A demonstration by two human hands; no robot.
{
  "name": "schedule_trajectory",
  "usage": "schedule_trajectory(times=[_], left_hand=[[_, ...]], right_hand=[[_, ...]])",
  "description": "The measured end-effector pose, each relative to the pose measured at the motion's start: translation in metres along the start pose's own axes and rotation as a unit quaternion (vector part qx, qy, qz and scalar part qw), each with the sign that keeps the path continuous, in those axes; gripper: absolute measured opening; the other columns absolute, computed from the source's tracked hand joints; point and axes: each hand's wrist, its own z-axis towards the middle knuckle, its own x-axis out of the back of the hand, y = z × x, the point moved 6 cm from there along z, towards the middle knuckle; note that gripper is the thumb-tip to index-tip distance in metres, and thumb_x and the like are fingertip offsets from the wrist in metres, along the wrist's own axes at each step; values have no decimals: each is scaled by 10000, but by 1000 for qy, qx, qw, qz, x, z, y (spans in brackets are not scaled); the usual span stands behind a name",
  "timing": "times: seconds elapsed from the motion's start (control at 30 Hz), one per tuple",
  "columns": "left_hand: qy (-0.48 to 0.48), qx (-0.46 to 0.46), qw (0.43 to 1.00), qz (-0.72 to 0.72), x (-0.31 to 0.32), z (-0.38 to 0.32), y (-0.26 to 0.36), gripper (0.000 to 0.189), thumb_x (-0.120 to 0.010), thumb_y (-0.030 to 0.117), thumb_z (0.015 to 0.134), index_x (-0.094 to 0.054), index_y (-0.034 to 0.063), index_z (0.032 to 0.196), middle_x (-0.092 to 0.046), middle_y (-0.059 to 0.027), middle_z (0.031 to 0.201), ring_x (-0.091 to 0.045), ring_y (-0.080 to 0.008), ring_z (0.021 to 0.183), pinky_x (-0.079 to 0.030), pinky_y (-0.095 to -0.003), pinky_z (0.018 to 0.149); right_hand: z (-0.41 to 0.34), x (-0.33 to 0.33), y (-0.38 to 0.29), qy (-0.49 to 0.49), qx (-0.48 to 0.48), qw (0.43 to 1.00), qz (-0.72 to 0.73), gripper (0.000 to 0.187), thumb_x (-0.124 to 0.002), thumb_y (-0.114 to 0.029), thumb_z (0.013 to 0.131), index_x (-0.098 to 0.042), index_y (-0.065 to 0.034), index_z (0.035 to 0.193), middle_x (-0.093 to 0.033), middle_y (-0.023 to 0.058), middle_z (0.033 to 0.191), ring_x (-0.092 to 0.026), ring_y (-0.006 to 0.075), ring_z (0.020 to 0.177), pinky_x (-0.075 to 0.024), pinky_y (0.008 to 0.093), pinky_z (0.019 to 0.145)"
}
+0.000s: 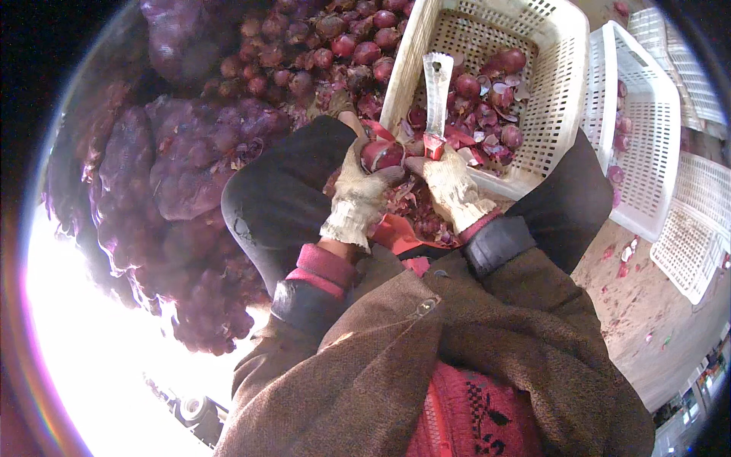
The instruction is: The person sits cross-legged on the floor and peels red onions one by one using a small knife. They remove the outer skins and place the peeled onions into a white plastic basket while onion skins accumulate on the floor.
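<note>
A red onion [381, 156], with its outer skin partly loosened, is in the grip of my gloved left hand [357, 191]. Around the red handle of a knife [437, 100] closes my right hand [451, 183], also in a pale knit glove. The broad, dull blade has a hole near its end and points away from me, over the near part of a white plastic crate [562, 74]. My right fingertips are close beside the onion; whether they touch it I cannot tell. Onion skins [420, 214] lie below, between my legs.
The crate holds several onions [468, 87] and loose peels. Unpeeled onions [342, 45] are heaped at the upper left, beside stuffed purple mesh sacks [194, 154]. Another white crate [645, 131] with onions stands to the right. Peel scraps litter the floor [622, 297].
</note>
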Motion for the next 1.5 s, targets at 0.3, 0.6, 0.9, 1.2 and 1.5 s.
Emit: schedule_trajectory(times=[0.3, 0.6, 0.9, 1.2, 1.5], left_hand=[[-54, 60, 993, -83, 7, 5, -20, 718, -752, -59, 623, -476, 45, 1277, -618, -91, 1042, -643, -193, 841, -544, -295, 625], [-42, 16, 998, -39, 10, 9, -24, 841, -705, -123, 607, -385, 66, 1361, -568, -142, 1160, -628, -264, 963, -573, -319, 633], [-103, 88, 957, -257, 4, 5, -42, 734, -660, -104, 691, -389, 91, 1345, -586, -135, 1101, -652, -226, 831, -558, -287, 561], [-13, -5, 994, 107, 7, 13, -14, 822, -779, -25, 606, -407, 74, 1333, -569, -128, 1197, -634, -251, 973, -570, -326, 694], [-92, 25, 993, -73, 5, 14, -22, 664, -749, -67, 593, -503, 35, 1201, -593, -84, 1093, -597, -197, 978, -530, -322, 796]], right_hand=[[1, 21, 11, -30, 70, 973, -216, 334, -689, -244, 832, -635, -45, 1094, -669, 205, 850, -651, 338, 848, -488, 413, 727], [-21, 19, 18, -158, 45, 883, -440, 428, -608, -371, 849, -612, -38, 1118, -650, 237, 967, -612, 409, 942, -482, 471, 836], [-19, 9, 29, -145, 82, 900, -404, 353, -632, -315, 829, -624, -48, 1060, -651, 223, 973, -611, 405, 947, -489, 469, 837], [-28, 20, 3, -134, 97, 910, -381, 413, -628, -270, 816, -600, -35, 1154, -622, 232, 1106, -578, 399, 1053, -470, 460, 894], [-28, 16, 10, -185, 9, 905, -384, 338, -605, -231, 810, -605, -19, 1073, -623, 251, 1034, -590, 412, 990, -473, 483, 849]])
